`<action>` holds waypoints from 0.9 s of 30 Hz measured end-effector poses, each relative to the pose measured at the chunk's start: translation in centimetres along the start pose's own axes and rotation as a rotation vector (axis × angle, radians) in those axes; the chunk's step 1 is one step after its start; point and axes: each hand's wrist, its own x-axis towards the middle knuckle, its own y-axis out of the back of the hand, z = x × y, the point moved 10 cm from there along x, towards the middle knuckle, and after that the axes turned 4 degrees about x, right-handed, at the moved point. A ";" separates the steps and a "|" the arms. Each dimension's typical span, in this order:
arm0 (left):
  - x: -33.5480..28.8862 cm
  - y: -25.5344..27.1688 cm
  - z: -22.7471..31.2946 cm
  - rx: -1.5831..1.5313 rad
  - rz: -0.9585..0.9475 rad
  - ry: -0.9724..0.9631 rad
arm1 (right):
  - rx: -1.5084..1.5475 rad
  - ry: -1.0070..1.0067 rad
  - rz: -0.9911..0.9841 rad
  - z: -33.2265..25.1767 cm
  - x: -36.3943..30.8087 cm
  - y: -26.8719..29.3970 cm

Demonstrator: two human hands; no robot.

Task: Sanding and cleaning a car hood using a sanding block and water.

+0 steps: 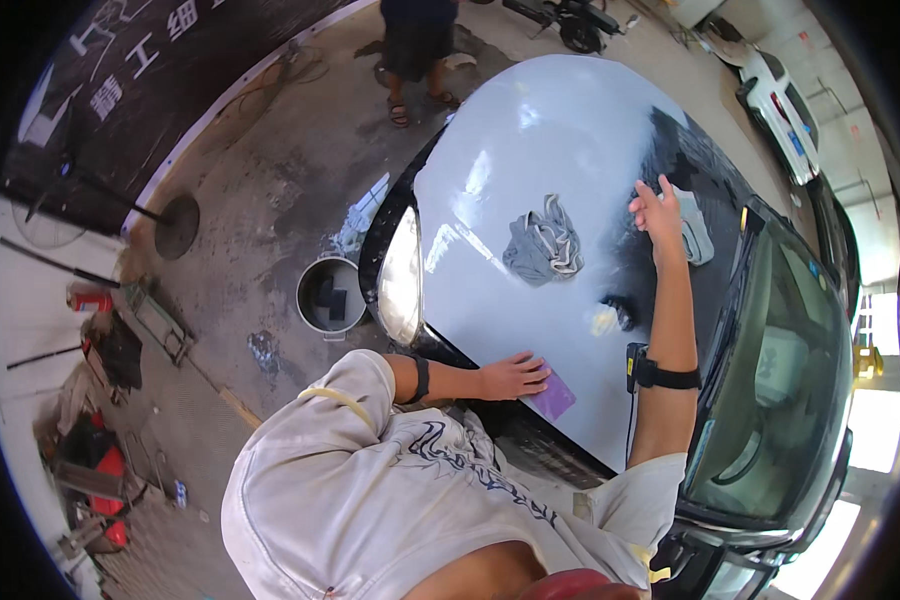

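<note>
Left grip [511, 379] (flat, fingers slightly apart) has the purple sheet [555, 399] at its fingertips.

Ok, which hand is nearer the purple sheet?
Left. The left hand lies flat with its fingers at the edge of the purple sheet; the right hand is well away, by the folded cloth.

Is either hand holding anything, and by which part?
Nothing looks gripped: the left hand lies at the left edge of the purple sheet; the right hand looks empty.
</note>
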 end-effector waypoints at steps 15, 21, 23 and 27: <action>4.1 2.1 1.6 -0.259 -0.094 -0.149 | -0.318 0.266 0.021 3.4 -10.0 1.9; 3.3 2.1 -3.0 -0.725 0.043 0.144 | -0.148 0.209 -0.031 3.3 -12.9 2.8; 1.9 1.9 -6.1 -0.929 0.093 0.357 | -0.118 0.288 -0.031 3.2 -13.1 2.1; -3.4 1.6 -10.3 -1.390 0.374 0.746 | 0.363 0.214 -0.233 6.8 -12.5 -0.6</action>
